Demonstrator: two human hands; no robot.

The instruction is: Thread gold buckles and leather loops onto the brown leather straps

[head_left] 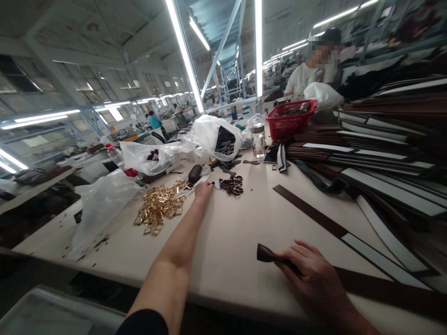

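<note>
My right hand (pixel 309 267) grips a dark brown leather strap (pixel 266 254) near its end, above the front of the table. The strap's folded tip sticks out to the left of the fingers, and its long part runs off to the right. My left hand (pixel 203 190) is stretched far across the table, fingers closed, with something small and dark at the fingertips that I cannot make out. Just right of it lies a cluster of dark brown leather loops (pixel 231 185). Left of it is a heap of gold metal buckles (pixel 159 208), with a dark oval case (pixel 194 173) behind.
Another brown strap (pixel 309 210) lies diagonally at right, beside tall stacks of straps (pixel 384 158). Farther back are a glass jar (pixel 258 142), a red basket (pixel 289 122) and white plastic bags (pixel 148 158). A co-worker (pixel 310 74) is beyond the basket.
</note>
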